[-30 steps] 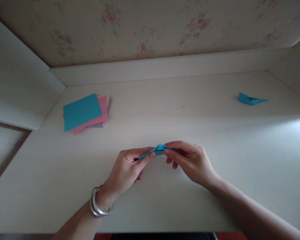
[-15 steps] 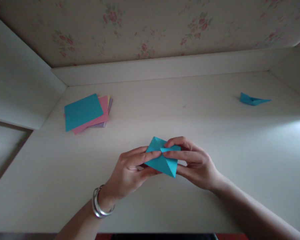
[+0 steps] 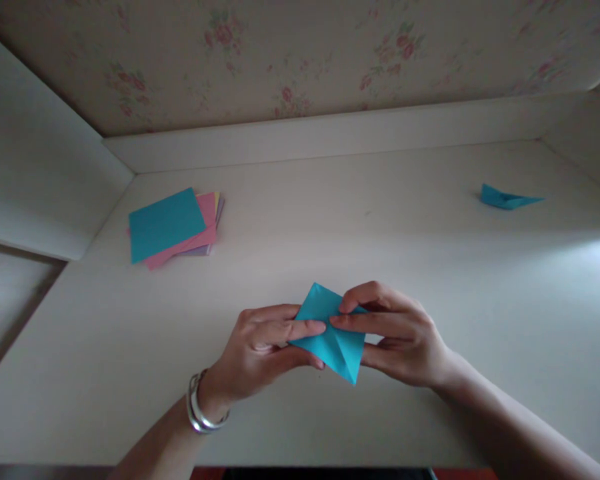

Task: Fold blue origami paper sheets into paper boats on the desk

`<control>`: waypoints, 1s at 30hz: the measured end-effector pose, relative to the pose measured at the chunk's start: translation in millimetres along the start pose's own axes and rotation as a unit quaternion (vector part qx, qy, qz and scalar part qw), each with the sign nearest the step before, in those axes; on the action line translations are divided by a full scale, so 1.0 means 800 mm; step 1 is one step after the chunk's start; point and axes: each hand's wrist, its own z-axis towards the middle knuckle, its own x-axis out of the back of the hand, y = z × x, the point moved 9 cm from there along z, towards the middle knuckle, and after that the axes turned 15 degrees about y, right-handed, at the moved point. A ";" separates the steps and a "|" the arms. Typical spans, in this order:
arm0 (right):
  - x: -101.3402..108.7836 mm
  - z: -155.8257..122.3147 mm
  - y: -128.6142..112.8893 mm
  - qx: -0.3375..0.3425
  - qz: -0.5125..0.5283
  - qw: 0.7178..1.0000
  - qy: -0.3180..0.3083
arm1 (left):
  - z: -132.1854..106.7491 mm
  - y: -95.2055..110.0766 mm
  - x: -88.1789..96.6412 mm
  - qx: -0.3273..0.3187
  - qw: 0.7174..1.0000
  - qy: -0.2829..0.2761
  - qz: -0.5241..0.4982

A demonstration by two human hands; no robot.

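A folded blue sheet of origami paper [image 3: 333, 347], roughly diamond-shaped with creases across it, is held between my two hands above the white desk. My left hand [image 3: 260, 340] grips its left corner, index finger on top and thumb underneath. On the right side my right hand [image 3: 405, 333] pinches the paper, two fingers over its upper face and the thumb at its lower right edge. The two index fingertips nearly meet at the middle of the paper. The underside of the sheet is hidden. A silver bangle [image 3: 196, 403] circles my left wrist.
A stack of coloured paper [image 3: 167, 225], blue on top with pink, yellow and purple below, lies at the back left of the desk [image 3: 300, 220]. A small folded blue paper boat [image 3: 507, 199] rests at the back right. A flowered wall [image 3: 290, 60] rises behind.
Both hands have come slightly nearer to me and to the right with the paper. Its lower point now reaches further down, and the sheet looks more spread out.
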 end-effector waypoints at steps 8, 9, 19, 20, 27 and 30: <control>0.014 0.009 0.003 -0.031 0.037 0.998 0.027 | 0.003 -0.002 0.009 0.029 0.997 0.024 -0.061; 0.015 0.011 0.003 -0.033 0.037 0.998 0.033 | 0.003 -0.001 0.008 0.028 0.997 0.023 -0.061; 0.013 0.008 0.012 -0.092 0.041 0.993 0.055 | -0.004 -0.003 0.010 0.042 0.996 0.049 -0.056; 0.012 0.007 0.015 -0.102 0.051 0.992 0.055 | -0.007 -0.007 0.010 0.055 0.995 0.050 -0.062; 0.026 0.007 0.025 -0.114 0.049 0.986 0.112 | -0.006 -0.006 0.016 0.003 0.995 0.090 -0.051; 0.029 0.007 0.023 -0.103 0.041 0.987 0.120 | -0.004 0.008 0.021 -0.066 0.991 0.113 -0.005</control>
